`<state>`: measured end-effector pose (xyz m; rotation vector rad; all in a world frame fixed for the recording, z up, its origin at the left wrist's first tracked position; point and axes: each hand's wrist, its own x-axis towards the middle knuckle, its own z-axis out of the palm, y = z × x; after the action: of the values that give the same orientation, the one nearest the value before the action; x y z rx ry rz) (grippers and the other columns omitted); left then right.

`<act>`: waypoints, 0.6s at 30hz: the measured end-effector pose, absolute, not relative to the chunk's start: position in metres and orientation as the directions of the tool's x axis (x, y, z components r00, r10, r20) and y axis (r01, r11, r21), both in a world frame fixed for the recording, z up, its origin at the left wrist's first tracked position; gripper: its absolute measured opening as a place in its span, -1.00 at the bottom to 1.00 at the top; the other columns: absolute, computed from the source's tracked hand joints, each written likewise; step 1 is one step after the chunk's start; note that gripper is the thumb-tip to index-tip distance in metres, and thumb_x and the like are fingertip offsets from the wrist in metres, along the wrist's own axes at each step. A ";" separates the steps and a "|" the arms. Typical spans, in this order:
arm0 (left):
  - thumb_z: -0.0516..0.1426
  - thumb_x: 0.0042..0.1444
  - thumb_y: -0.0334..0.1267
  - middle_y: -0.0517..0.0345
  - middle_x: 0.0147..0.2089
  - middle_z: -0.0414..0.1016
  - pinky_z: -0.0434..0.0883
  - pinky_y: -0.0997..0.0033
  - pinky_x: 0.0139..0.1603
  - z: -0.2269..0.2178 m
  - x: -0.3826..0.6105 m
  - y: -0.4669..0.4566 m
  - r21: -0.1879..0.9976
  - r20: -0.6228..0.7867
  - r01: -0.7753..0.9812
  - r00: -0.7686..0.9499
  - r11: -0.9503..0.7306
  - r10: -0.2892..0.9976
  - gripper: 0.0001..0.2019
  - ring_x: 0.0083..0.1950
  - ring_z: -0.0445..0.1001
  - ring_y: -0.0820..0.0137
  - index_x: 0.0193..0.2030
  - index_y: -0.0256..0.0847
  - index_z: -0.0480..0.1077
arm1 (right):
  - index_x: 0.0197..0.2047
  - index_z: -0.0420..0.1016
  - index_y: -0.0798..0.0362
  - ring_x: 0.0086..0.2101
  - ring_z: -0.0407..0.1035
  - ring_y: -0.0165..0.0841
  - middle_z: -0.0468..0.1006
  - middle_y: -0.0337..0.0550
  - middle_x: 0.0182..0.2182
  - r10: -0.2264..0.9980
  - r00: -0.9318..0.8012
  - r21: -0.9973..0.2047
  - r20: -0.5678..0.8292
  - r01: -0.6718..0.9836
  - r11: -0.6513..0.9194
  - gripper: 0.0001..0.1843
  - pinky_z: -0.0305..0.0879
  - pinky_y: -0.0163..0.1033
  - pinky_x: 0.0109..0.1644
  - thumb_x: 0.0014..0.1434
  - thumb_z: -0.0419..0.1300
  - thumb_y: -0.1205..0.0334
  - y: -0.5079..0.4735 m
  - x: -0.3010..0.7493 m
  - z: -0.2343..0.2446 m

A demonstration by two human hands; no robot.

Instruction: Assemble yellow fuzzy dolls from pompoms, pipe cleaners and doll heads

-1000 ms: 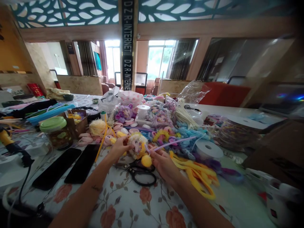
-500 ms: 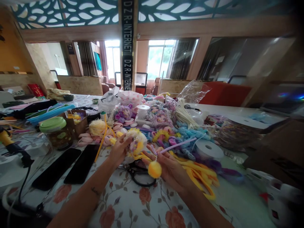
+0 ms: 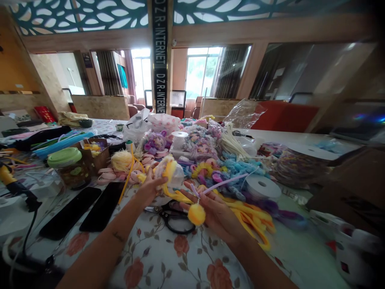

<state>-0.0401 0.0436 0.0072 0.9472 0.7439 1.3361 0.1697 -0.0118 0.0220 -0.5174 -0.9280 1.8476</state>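
Note:
My left hand (image 3: 152, 185) is closed on a fluffy white and yellow piece (image 3: 169, 169), pinched between thumb and fingers; its exact kind is unclear. Between the thumb and fingers of my right hand (image 3: 218, 212) is a lilac pipe cleaner (image 3: 224, 182), bent near the grip and pointing up to the right. From the same hand a yellow pom-pom (image 3: 196, 214) hangs on a short beaded strand. Black-handled scissors (image 3: 179, 230) lie on the table beneath and between both hands. Yellow fuzzy strips (image 3: 251, 212) lie behind and beside my right hand.
Two black phones (image 3: 70, 212) and a green-lidded jar (image 3: 69, 166) sit on the left. Doll heads (image 3: 204, 149) and fuzzy stems are heaped ahead. A white spool (image 3: 262, 186) stands to the right, near a cardboard box (image 3: 349, 188). A cable and yellow-black tool (image 3: 15, 180) occupy the far left.
My left hand has turned the fluffy piece, so its yellow strip now faces me, and shifted slightly left. My right hand keeps its hold with little movement. The view has shifted slightly.

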 end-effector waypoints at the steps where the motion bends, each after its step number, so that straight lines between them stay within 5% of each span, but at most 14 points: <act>1: 0.30 -0.11 -0.30 0.07 -0.03 0.49 0.50 0.40 -0.27 0.007 -0.043 0.047 0.864 0.042 -0.503 0.109 0.018 0.993 -0.37 -0.17 0.53 0.32 0.14 -0.07 0.22 | -0.38 0.46 0.02 0.17 0.18 -0.05 0.33 -0.13 0.15 0.893 -0.447 -0.796 0.051 -0.559 -0.234 -0.85 0.24 0.07 0.11 0.04 0.33 0.17 -0.012 0.170 0.021; 4: 0.26 -0.06 -0.28 0.07 -0.12 0.53 0.51 0.37 -0.29 0.008 -0.056 0.055 0.760 -0.025 -0.647 0.058 0.057 0.998 -0.52 -0.22 0.53 0.32 0.05 -0.16 0.31 | -0.37 0.47 0.00 0.10 0.29 -0.11 0.45 -0.13 0.05 0.902 -0.429 -0.822 0.050 -0.531 -0.207 -0.84 0.27 -0.02 0.07 0.03 0.34 0.15 -0.010 0.171 0.020; 8: 0.20 0.01 -0.31 0.14 -0.11 0.56 0.49 0.22 -0.08 0.023 -0.083 0.062 0.642 0.072 -0.763 -0.040 -0.077 0.997 -0.65 -0.11 0.52 0.30 -0.01 -0.13 0.37 | -0.38 0.47 -0.01 -0.08 0.43 -0.21 0.57 -0.15 -0.16 0.933 -0.358 -0.833 0.028 -0.524 -0.176 -0.84 0.30 -0.15 -0.02 0.00 0.36 0.16 -0.007 0.179 0.021; 12: 0.19 0.02 -0.31 0.17 -0.12 0.57 0.47 0.08 -0.01 0.050 -0.106 0.068 0.646 0.149 -0.752 -0.041 -0.129 0.988 -0.69 -0.04 0.50 0.23 -0.04 -0.13 0.40 | -0.40 0.48 0.00 -0.16 0.44 -0.25 0.59 -0.17 -0.28 0.956 -0.288 -0.836 0.056 -0.537 -0.113 -0.83 0.30 -0.18 -0.06 -0.02 0.37 0.16 -0.003 0.193 0.023; 18: 0.22 -0.01 -0.33 0.15 -0.13 0.57 0.50 0.19 -0.06 0.076 -0.093 0.090 0.694 0.222 -0.699 -0.020 -0.173 0.975 -0.65 -0.10 0.52 0.27 -0.03 -0.15 0.40 | -0.41 0.49 0.01 -0.23 0.43 -0.29 0.58 -0.19 -0.33 0.985 -0.169 -0.854 0.033 -0.517 -0.060 -0.81 0.27 -0.19 -0.05 -0.07 0.40 0.17 0.010 0.210 0.019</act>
<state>-0.0935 0.0902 0.0758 0.7892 0.4651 1.5812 0.2102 0.0100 0.0189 -0.7157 -0.9015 1.5529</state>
